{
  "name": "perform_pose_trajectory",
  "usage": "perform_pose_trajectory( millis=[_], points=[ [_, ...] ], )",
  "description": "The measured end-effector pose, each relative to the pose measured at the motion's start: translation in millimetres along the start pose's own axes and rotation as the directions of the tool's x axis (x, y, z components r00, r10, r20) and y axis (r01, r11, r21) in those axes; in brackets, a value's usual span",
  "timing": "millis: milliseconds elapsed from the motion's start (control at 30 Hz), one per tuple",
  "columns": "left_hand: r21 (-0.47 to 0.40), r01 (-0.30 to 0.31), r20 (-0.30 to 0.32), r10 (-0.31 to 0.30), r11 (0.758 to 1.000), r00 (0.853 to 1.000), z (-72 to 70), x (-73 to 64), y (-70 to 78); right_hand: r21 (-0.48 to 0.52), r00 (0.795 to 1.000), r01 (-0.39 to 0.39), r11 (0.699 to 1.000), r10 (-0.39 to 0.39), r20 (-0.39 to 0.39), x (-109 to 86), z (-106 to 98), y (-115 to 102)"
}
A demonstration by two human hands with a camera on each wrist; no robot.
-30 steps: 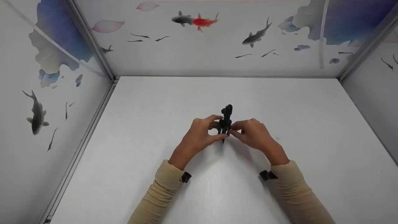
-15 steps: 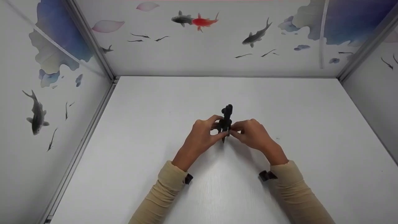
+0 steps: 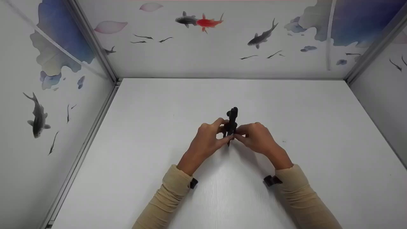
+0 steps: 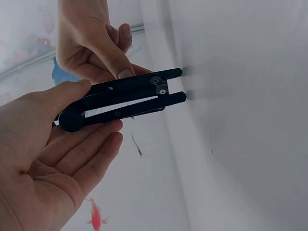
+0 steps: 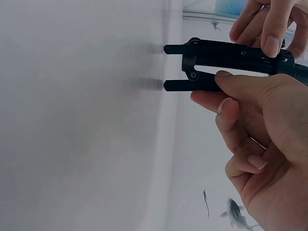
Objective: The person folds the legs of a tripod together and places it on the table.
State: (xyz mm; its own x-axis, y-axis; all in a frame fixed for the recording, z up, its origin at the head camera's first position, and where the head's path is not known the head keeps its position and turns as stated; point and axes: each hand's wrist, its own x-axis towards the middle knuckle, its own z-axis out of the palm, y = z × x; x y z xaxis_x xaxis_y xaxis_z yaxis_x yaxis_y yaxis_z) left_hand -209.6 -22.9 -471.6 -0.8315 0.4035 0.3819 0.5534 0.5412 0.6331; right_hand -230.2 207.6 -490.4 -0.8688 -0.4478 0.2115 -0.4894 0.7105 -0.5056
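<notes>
A small black tripod [image 3: 233, 116] stands upright on the white table, its slim legs close together and pointing down. In the left wrist view, two legs of the tripod [image 4: 130, 85] run side by side with a short metal brace between them. My left hand [image 3: 205, 138] holds it from the left, thumb on the near side and fingers behind. From the right, my right hand [image 3: 259, 138] pinches one leg between thumb and index finger, as the right wrist view of the hand [image 5: 269, 120] shows. The other fingers of this hand are curled. The leg tips meet or nearly meet the tabletop.
The white table [image 3: 152, 105] is bounded by a back wall [image 3: 203, 63] and side walls printed with fish and petals. Metal rails [image 3: 98, 109] run along the left edge. Black wrist-worn devices [image 3: 272, 180] sit at both sleeve cuffs.
My left hand and forearm have shifted slightly right and toward me, the thumb staying near the tripod's legs. The right hand and the tripod have barely moved.
</notes>
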Motion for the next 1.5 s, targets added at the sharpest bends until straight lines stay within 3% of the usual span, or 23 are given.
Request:
perform_pose_trajectory(
  millis=[267, 767, 1100, 1500],
  points=[
    [-0.050, -0.002, 0.007, 0.003, 0.999, 1.000, -0.1, 0.0, -2.8, -0.003, 1.000, 0.019, 1.000, -0.019, -0.019, -0.5, 4, 1],
    [-0.032, 0.005, -0.008, -0.005, 0.999, 1.000, 1.1, 0.2, -7.5, 0.044, 0.998, 0.009, 0.999, -0.006, -0.063, 0.2, 10, 1],
    [-0.143, -0.008, 0.009, 0.009, 0.990, 1.000, 2.0, 0.9, -12.8, 0.125, 0.999, -0.024, 0.992, 0.030, -0.044, 0.8, 10, 0],
    [-0.150, -0.012, 0.006, 0.013, 0.989, 1.000, 1.9, 1.2, -12.4, 0.181, 0.999, -0.033, 0.983, 0.040, -0.034, 0.7, 11, 0]
  ],
)
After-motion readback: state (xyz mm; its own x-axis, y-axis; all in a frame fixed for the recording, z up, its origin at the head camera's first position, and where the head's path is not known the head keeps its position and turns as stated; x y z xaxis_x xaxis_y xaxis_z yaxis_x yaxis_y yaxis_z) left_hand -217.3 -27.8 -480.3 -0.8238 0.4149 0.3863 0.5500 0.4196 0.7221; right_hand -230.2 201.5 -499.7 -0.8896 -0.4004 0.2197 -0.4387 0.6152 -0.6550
